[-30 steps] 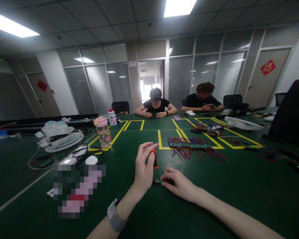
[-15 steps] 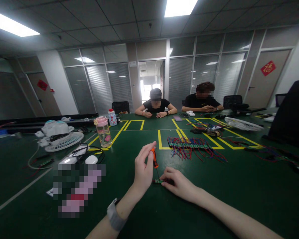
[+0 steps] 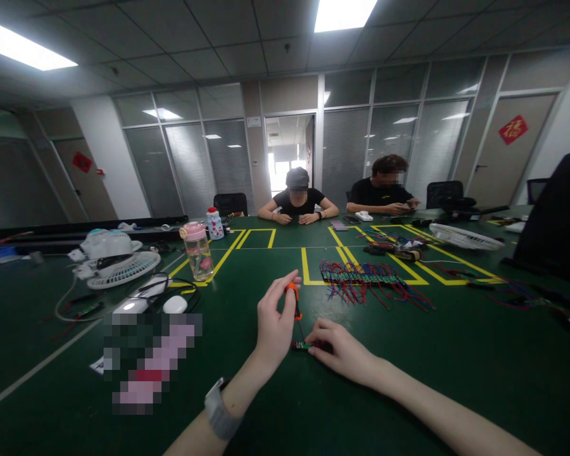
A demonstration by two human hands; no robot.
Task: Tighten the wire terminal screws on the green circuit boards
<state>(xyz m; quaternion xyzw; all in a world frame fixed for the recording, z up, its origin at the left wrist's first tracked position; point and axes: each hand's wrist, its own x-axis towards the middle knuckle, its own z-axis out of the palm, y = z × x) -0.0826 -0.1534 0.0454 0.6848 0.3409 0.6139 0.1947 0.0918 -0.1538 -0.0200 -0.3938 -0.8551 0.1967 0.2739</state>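
Observation:
My left hand (image 3: 276,316) is closed around the handle of an orange and black screwdriver (image 3: 293,297), held nearly upright. The thin shaft points down at a small green circuit board (image 3: 302,346) on the table; whether the tip touches it is too small to tell. My right hand (image 3: 338,348) pinches the right end of that board between thumb and fingers, hiding part of it. Beyond my hands, a row of green circuit boards with red and blue wires (image 3: 363,275) lies on the table.
On the left lie a white fan (image 3: 123,270), a white mouse-like object (image 3: 175,304), a pink-lidded bottle (image 3: 198,256) and a blurred-out pink item (image 3: 159,364). Yellow tape marks (image 3: 305,266) cross the green table (image 3: 408,354). Two people (image 3: 298,201) sit at the far side.
The screwdriver handle has turned slightly in my left hand. My right hand and the board stay in place. The far right person's hands have shifted a little.

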